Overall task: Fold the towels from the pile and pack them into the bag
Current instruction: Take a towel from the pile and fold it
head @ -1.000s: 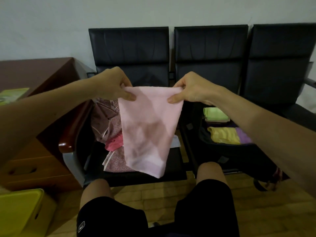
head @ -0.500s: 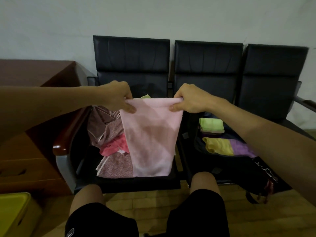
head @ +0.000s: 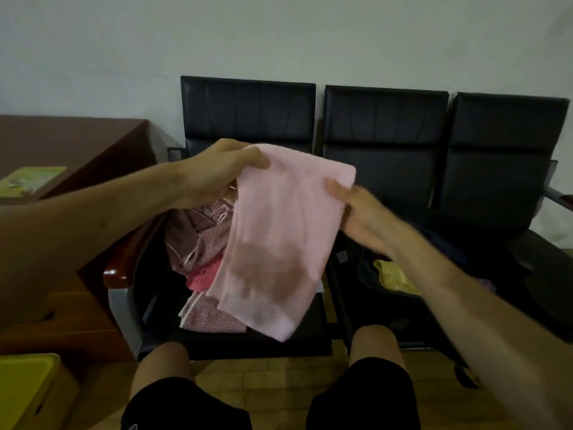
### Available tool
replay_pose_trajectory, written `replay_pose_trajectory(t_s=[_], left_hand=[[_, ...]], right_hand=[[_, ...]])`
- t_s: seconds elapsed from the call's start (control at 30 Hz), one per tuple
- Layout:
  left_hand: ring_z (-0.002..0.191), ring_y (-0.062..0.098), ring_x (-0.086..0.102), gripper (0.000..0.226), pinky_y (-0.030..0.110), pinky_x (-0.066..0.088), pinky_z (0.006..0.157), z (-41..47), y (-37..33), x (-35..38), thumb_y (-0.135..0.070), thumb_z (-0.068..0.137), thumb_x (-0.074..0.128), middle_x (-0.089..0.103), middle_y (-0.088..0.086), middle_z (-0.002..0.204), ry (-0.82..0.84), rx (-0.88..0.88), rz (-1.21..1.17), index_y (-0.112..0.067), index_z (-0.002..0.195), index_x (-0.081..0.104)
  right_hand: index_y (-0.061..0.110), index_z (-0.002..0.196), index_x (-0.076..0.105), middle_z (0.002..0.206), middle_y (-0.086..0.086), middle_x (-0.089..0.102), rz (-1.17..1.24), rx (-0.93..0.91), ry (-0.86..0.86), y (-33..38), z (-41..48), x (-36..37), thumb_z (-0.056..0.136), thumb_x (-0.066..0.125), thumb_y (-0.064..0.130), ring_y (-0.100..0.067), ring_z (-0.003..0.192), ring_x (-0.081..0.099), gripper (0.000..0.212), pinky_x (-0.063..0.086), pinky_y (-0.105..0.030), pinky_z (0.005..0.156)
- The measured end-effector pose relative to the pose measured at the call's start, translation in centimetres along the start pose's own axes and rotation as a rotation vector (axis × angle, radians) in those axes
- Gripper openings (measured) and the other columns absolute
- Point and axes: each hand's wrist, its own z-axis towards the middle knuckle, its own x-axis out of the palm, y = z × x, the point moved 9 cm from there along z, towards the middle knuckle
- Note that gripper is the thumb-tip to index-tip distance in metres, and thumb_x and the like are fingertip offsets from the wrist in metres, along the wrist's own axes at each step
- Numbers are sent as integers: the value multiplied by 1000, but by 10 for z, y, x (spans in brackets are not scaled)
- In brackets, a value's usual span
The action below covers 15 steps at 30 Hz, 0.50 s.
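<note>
Pink towel [head: 279, 231] hangs with its long axis near vertical; left hand [head: 217, 172] has a grip on the top corner, right hand [head: 362, 215] pinches the right edge.

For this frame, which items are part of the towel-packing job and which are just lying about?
Job: pink towel, gripped by left hand and right hand; towel pile on the chair; bag holding a yellow towel.
Lying about: wooden desk, green leaflet, yellow box.
</note>
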Motion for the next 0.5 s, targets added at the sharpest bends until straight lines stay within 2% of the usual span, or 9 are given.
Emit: replay_pose_trajectory(t_s=[0.03,0.1,0.17,0.2,0.27,0.37,0.43,0.47,0.5], left_hand=[[87,33,55,22,46,42,80,0,0,-1,-19,92,57,62,19,94,-24,0,-82,-3,99,70],[89,33,51,29,44,39,79,-3,4,2,-23,89,57,58,20,99,-42,-16,-207,-1,103,69],[88,32,64,27,36,51,79,-8,14,7,-26,93,53,68,17,97,-47,-62,-288,-5,103,67],[82,25,71,23,31,57,74,-11,24,7,-27,96,50,74,10,90,-48,-95,-333,-11,101,66],[74,17,74,20,31,58,70,-15,46,5,-32,96,49,77,2,82,-57,-151,-419,-17,103,61],[82,21,74,33,35,59,76,-19,79,-2,-36,94,51,75,9,98,-107,-203,-558,-13,115,64],[79,20,73,32,32,59,75,-23,98,-4,-35,94,53,75,9,93,-140,-222,-657,-12,104,73],[84,19,72,33,31,59,76,-24,104,-2,-36,92,56,74,9,93,-131,-208,-739,-12,103,76],[95,21,68,39,32,59,83,-24,110,1,-40,89,61,71,10,99,-115,-179,-848,-12,112,75]], right_hand=[[6,118,63,112,-8,73,75,25,48,-19,-4,9,90,64,18,-23,107,68,31,53,-43,97],[9,116,62,99,-4,75,12,102,102,-61,-17,29,87,67,11,-19,96,70,29,56,-41,92],[12,121,62,105,-3,73,-48,160,129,-88,-29,41,82,73,13,-21,101,70,40,56,-40,91],[15,122,63,110,-4,73,-37,170,130,-96,-32,46,80,73,16,-22,105,69,44,55,-39,92],[21,117,68,116,-5,72,32,160,106,-95,-36,49,77,72,20,-23,109,68,40,56,-39,93],[30,102,78,120,-7,71,142,146,80,-86,-42,52,69,75,28,-26,111,67,34,57,-40,90],[27,110,73,121,-7,70,155,135,69,-80,-43,52,64,76,29,-26,111,67,46,58,-37,85],[25,114,70,119,-6,71,153,130,65,-76,-45,54,64,76,29,-24,109,68,51,58,-35,82],[23,115,67,116,-4,72,149,124,65,-73,-46,58,65,75,28,-22,107,69,51,59,-33,81]])
